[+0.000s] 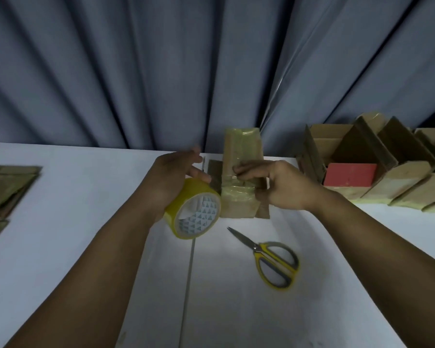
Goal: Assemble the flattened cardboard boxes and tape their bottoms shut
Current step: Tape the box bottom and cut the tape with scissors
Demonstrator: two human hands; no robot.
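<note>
Left hand point(172, 182) grips tape roll point(195, 209) — right hand point(274, 185) fingertips press tape onto box point(239, 177); light, flimsy cardboard — brace its sides.

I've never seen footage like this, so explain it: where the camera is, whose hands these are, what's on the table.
There is no machine: a person works with bare hands, and the one picture comes from a camera worn on their head, looking forward and down. The left hand grips a yellow tape roll. The right hand presses its fingers on a taped box standing on the white table. The scissors lie nearer the person, untouched. At the left edge lie flat boxes; finished boxes stand in a row at the right. A curtain hangs behind.
</note>
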